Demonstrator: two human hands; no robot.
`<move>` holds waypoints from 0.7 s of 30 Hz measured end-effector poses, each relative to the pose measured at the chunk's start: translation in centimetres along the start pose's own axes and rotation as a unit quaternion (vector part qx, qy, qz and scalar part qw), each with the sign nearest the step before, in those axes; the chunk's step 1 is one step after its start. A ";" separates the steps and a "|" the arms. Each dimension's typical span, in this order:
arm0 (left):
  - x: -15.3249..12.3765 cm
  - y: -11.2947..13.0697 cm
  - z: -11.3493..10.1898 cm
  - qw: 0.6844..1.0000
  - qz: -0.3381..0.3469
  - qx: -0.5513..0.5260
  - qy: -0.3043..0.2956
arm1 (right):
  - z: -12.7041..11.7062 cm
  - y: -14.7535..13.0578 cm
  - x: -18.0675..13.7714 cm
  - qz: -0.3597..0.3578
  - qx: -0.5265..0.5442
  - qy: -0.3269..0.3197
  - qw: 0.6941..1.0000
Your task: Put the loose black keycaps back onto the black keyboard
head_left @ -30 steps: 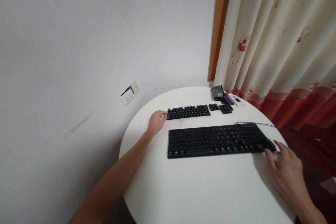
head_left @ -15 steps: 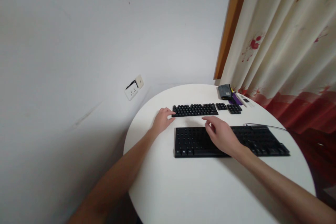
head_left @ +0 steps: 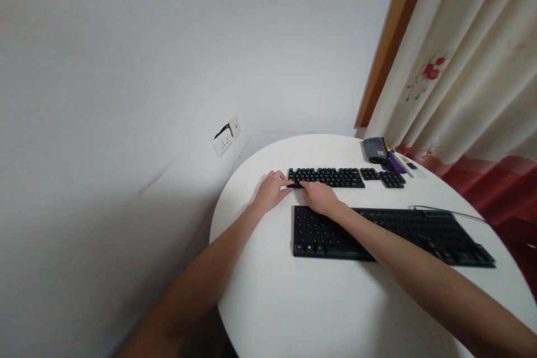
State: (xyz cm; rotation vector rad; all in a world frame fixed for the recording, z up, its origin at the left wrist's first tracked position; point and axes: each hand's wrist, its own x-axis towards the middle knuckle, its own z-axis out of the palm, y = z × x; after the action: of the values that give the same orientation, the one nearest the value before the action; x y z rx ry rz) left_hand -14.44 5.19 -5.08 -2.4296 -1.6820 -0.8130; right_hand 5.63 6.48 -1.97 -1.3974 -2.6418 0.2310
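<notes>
1. The black keyboard (head_left: 423, 229), most of its keycaps seemingly off, is lying on the white table (head_left: 272, 302).
2. Beyond the keyboard's far edge, a block of keycaps (head_left: 335, 177) is sitting in rows; two smaller clusters, a nearer-left one (head_left: 369, 174) and an outer one (head_left: 392, 179), are standing beyond its right half.
3. Past the keyboard's far left corner, the left hand (head_left: 271, 191) is touching the block's left end; whether its fingertips are pinching a keycap, I cannot tell.
4. Just beyond the keyboard's far edge, the right hand (head_left: 321, 197) is meeting the block's near row, close beside the left; its grip is unclear too.
5. Loose keycaps could be slipping out of line if a fingertip is pushing sideways.
6. The right forearm is hanging over the keyboard; dipping could be knocking it askew.
</notes>
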 end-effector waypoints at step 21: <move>-0.8 1.4 -0.9 0.998 -0.028 -0.042 -0.027 | -0.1 -0.3 -0.6 -0.036 0.069 0.041 0.996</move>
State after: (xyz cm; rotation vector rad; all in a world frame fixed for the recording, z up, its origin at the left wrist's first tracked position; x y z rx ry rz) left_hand -13.76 3.61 -4.35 -2.4913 -1.7768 -0.8488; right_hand 5.79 5.80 -1.81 -1.2410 -2.5504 0.3341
